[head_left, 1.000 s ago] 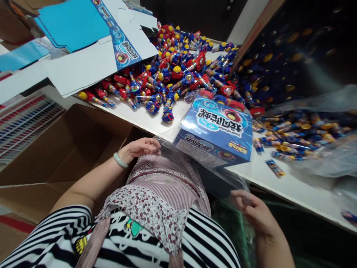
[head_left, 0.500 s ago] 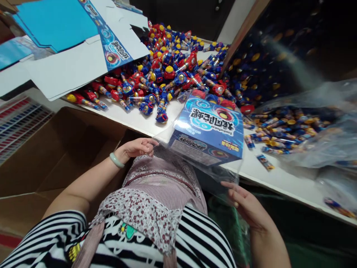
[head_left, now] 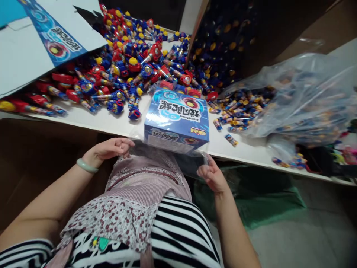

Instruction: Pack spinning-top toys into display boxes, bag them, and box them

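Left hand [head_left: 111,148]: your fingers are curling in, closed up on the near left edge of the clear bag [head_left: 182,160].
Right hand [head_left: 214,176]: your fingers are pinching the bag's other near corner, with no clear gap showing.
Box [head_left: 177,115]: it is sitting just beyond and between your fingertips, on the table [head_left: 251,149], with film wrapping it.
Change: compared with half a second ago, your view is swinging right; your right hand is showing higher, more level with your left, while both are keeping hold of the bag.
Toys [head_left: 134,65]: they are lying heaped beyond your left fingers and the box.
Sack [head_left: 306,93]: it is showing more fully now, well right of your right fingers.
Card [head_left: 22,56]: the picture's left edge is cutting it off, beyond your left fingers.
Unclear: film glare is blurring your right fingertips; shadow is hiding most of the carton [head_left: 223,37] beyond them.
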Tool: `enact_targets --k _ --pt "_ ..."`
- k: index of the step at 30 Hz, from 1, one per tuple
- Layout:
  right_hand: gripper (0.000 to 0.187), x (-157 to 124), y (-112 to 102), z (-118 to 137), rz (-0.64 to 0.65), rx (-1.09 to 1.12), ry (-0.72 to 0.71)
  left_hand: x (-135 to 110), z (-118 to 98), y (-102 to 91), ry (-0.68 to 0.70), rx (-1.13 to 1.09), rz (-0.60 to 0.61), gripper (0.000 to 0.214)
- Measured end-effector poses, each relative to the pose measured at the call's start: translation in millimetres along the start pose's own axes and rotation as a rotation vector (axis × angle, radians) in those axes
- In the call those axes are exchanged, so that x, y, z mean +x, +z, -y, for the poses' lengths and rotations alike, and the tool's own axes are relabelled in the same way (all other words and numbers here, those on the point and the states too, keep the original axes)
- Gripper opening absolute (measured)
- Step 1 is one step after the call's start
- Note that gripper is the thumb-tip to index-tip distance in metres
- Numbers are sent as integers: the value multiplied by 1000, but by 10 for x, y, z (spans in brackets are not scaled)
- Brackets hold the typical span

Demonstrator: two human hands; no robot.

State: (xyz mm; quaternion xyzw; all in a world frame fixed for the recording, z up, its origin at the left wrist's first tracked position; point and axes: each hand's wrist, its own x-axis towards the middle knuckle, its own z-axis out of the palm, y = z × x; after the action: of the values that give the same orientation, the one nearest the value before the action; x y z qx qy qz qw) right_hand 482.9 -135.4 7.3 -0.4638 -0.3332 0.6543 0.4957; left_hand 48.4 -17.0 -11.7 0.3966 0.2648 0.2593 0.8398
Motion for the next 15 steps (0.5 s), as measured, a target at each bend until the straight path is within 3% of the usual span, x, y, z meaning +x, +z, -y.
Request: enact_targets --k 3,7,11,15 --pt "77 -5 -35 16 -2 -10 13 -2 -81 60 15 15 92 68" --pt "88 11 -137 -25 56 -33 15 41 -59 116 56 13 115 98" --pt "102 65 -222 -33 59 -188 68 103 52 52 95 -2 109 110" --pt "85 182 -241 68 -2 -343 12 119 54 -66 111 32 55 112"
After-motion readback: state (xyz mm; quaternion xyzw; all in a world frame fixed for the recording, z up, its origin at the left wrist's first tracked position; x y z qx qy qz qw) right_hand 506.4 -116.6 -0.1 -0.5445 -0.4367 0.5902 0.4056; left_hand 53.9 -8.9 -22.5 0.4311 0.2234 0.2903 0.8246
